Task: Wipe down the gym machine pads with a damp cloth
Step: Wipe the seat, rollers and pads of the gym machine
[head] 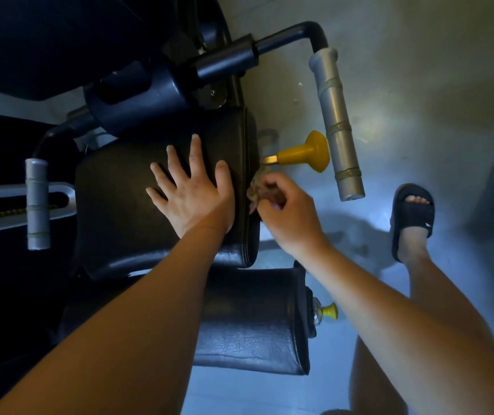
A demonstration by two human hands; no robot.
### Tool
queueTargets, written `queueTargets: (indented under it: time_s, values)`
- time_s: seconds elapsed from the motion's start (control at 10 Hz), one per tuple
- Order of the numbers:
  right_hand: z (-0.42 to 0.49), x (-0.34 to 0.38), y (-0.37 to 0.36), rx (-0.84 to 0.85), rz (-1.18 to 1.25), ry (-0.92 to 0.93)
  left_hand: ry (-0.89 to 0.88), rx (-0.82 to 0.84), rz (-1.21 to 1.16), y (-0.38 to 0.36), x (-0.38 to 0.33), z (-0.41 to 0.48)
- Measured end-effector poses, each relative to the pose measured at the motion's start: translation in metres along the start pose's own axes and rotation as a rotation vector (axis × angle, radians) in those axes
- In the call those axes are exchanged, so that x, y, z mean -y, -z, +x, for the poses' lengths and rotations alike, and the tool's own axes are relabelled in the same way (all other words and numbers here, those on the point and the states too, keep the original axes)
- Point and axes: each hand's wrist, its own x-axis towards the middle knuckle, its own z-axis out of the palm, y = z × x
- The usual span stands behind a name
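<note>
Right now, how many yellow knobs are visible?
2: the large yellow knob beside the upper pad, the small yellow knob beside the lower pad. Others may be hidden.

The left hand [192, 193] lies flat on the big black leather seat pad [126, 211]. The right hand [284, 211] holds the crumpled brown cloth [257, 187] against that pad's right side. Just behind the cloth, the yellow plastic knob [308, 152] sticks out. Right of the knob is the long silver metal handle [335, 124]. A second black leather pad [251, 319] sits nearer.
</note>
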Motion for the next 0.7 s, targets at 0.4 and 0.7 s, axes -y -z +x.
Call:
queueTargets:
  time_s: [0.4, 0.7]
  values:
    - [0.006, 0.005, 0.011, 0.158, -0.011, 0.035, 0.017, -0.027, 0.000, 0.000, -0.001, 0.000]
    - [-0.037, -0.014, 0.021, 0.492, -0.264, 0.022, 0.004, -0.020, -0.019, 0.002, -0.001, -0.002]
